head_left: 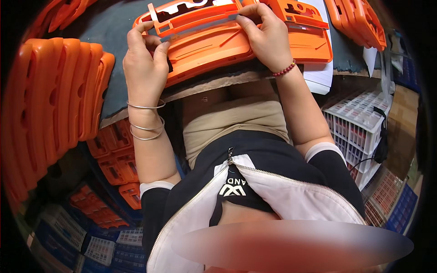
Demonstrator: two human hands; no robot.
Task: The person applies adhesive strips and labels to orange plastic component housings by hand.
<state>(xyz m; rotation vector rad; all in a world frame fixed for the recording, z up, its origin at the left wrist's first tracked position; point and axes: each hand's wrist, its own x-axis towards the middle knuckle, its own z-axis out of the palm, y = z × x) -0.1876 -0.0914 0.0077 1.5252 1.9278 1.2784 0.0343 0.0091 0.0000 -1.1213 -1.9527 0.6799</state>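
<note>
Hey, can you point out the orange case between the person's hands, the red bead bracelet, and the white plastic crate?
Orange case [207, 49]: head view, on its flat lower panel.
Red bead bracelet [285, 69]: head view, middle of its visible beads.
White plastic crate [353, 120]: head view, near its upper rim.

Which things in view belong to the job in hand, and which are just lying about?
In hand:
open orange case, between left hand and right hand

Apparently just lying about:
second open orange case, at right
stacked orange pieces, at left
white paper
white crate
cardboard box
</note>
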